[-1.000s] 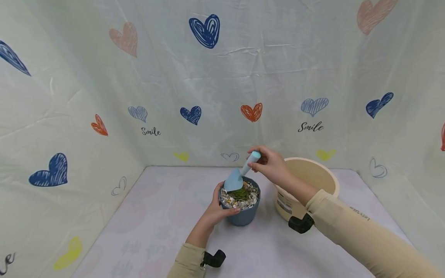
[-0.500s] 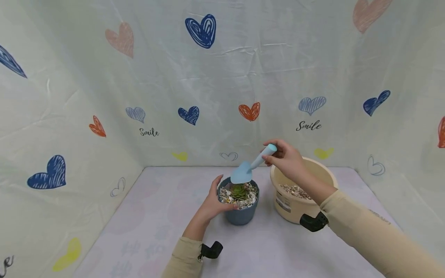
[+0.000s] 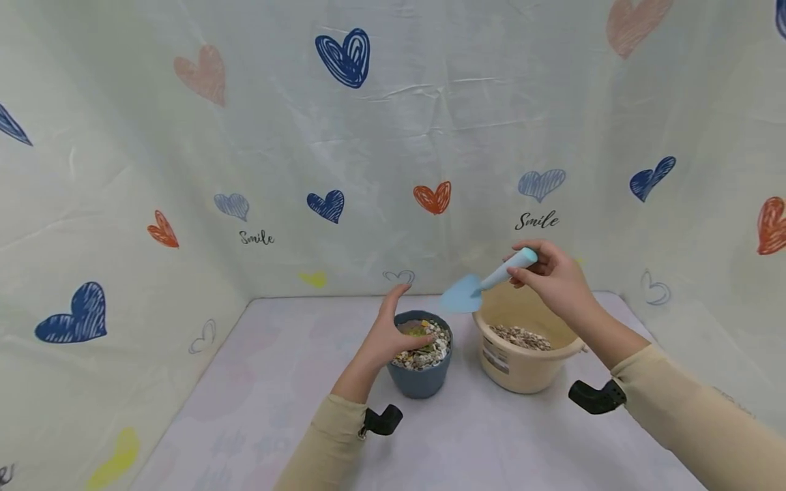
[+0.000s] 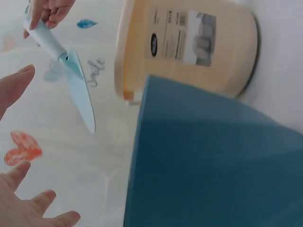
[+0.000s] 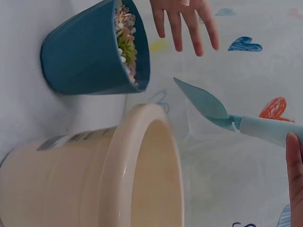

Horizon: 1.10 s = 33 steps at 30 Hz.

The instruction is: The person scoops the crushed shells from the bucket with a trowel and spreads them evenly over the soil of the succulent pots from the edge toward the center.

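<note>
My right hand (image 3: 555, 279) grips the pale blue handle of a small garden trowel (image 3: 462, 294). The blade points left, in the air by the left rim of a cream bucket (image 3: 503, 378); no load shows on it in the right wrist view. My left hand (image 3: 383, 341), fingers straight and spread, hovers over the left side of a blue plant pot (image 3: 419, 382). Both wrist views show it apart from the pot. Inside the pot a green succulent (image 5: 127, 47) sits among pebbles (image 3: 430, 354); the hand partly covers it in the head view.
Pebbles (image 3: 522, 337) lie in the bucket, which stands upright just right of the pot. A white cloth (image 3: 295, 382) covers the table. Behind it hangs a curtain (image 3: 381, 136) printed with hearts.
My right hand has carried the trowel from over the pot rightward and up to the bucket's rim. My left hand has let go of the pot and risen above it.
</note>
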Motion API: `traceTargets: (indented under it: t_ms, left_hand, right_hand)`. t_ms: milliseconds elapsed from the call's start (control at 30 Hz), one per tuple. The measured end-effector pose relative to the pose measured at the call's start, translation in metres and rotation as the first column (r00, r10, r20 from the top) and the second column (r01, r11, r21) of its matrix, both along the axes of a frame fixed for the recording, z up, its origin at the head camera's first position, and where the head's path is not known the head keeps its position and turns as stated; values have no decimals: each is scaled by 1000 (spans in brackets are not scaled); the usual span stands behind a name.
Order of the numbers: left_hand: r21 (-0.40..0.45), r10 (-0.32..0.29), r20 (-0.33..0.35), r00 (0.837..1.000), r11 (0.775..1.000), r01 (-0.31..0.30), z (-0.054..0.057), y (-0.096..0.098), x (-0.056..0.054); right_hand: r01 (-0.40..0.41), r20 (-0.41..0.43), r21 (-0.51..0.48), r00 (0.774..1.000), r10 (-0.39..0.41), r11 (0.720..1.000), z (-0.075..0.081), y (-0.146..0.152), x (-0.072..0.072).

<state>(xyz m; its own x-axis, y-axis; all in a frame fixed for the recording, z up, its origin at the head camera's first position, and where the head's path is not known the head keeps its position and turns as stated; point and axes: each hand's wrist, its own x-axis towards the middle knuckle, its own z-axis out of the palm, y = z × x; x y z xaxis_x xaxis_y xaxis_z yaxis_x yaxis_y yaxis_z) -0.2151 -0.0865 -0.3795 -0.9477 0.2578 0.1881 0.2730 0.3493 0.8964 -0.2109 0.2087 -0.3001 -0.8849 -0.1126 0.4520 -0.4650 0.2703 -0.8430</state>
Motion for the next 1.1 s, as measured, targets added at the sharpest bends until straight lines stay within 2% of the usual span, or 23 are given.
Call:
traceTargets:
  t_ms: [167,333,467,600,733,933,1100]
  left_hand:
    - [-24,-50,11,999,998,50,4,23,0]
    - [-90,-99,20,995,991,100,5,47,-1]
    - [-147,-155,-8,988,977,152,6,65,-3]
    - [-168,-173,-44,984,972,163,3,83,-4]
    - [-175,-142,-68,987,976,128,-5,100,-1]
    - [-202,-30,-85,996,979,13,-16,125,1]
    - [-262,45,-92,995,963,-68,-22,135,0]
  right_hand:
    - [46,-20,0,999,-46,999,-2,23,4]
    - [111,-19,27,994,-110,993,-1,41,11]
    - [145,-33,40,989,-144,989,-2,56,18]
    - [183,-25,47,983,-182,982,-9,70,26]
    - [224,9,53,974,-225,973,-19,80,33]
    - [227,48,65,972,-231,972,-36,91,36]
    - [236,60,89,969,-241,968,-49,95,31]
